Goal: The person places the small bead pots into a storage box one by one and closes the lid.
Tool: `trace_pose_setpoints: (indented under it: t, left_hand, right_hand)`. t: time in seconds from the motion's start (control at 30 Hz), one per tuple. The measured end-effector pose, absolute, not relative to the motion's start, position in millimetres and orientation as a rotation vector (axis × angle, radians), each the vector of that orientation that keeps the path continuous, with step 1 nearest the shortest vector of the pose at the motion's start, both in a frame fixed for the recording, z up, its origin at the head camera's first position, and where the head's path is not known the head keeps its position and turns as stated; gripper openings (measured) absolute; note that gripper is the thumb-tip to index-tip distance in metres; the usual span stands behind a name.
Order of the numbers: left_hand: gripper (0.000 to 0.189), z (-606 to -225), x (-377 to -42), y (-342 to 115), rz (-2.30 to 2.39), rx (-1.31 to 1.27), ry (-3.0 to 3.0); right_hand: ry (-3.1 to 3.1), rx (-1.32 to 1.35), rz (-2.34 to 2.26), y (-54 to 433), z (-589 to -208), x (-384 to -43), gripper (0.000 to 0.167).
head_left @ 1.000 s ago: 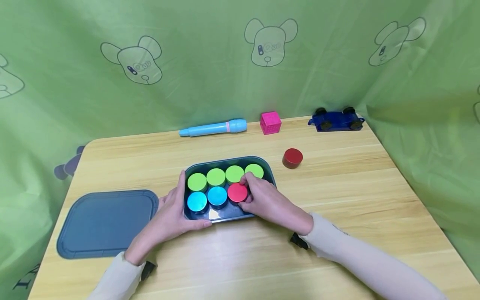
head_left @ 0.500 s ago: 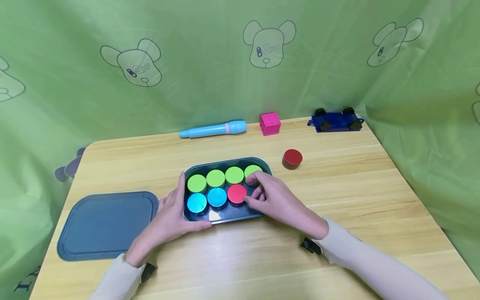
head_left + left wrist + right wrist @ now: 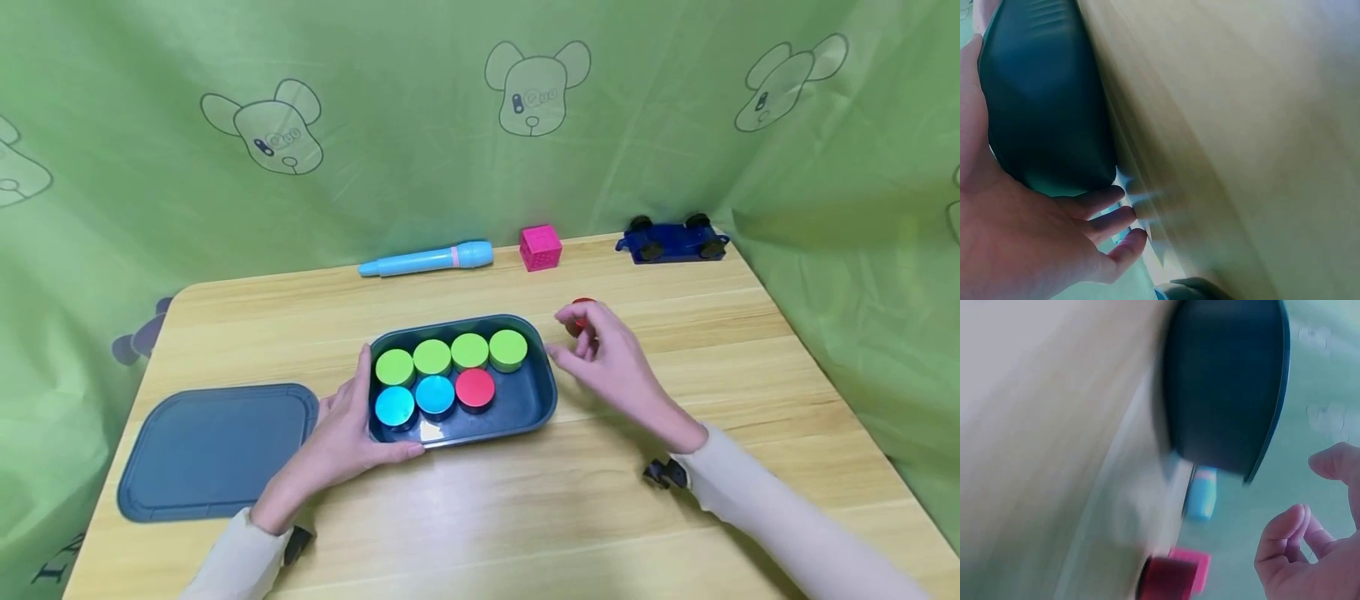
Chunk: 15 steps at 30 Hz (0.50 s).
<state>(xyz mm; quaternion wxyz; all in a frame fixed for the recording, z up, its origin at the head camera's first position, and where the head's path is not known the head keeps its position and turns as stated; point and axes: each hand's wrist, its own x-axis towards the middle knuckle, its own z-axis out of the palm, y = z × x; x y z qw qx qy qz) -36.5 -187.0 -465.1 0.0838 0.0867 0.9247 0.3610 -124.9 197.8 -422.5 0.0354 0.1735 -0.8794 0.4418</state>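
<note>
My left hand (image 3: 341, 425) grips the left end of a dark blue-grey rectangular box (image 3: 536, 408), thumb along the near side and index finger at the far left corner. Inside, a back row of several green-topped round blocks (image 3: 432, 357) stands behind two blue-topped round blocks (image 3: 435, 395) and a red-topped round block (image 3: 475, 389). My right hand (image 3: 618, 358) is in the air just right of the box, thumb and fingers apart, holding nothing. Beyond its fingers a second red round block (image 3: 583, 302) is partly hidden; the right wrist view shows that red block (image 3: 1169, 579) below the hand's fingers.
A flat blue-grey lid (image 3: 213, 454) lies left of the box. Along the table's back edge lie a light blue toy microphone (image 3: 427, 259), a pink cube (image 3: 541, 248) and an upturned blue toy car (image 3: 675, 242). A green curtain (image 3: 405, 125) hangs behind.
My right hand has let go of the red round block inside the box and moved right, out over the rim towards the other red block. The left hand stays on the box.
</note>
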Motion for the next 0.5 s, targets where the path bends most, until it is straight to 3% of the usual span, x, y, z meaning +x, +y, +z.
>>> trace_pose_setpoints:
  t: [0.5]
  left_hand:
    - [0.152,-465,-37,-186,1.089,0.257,2.759]
  right_hand:
    - [-2.838,0.217,1.389,244,-436,-165,0.069]
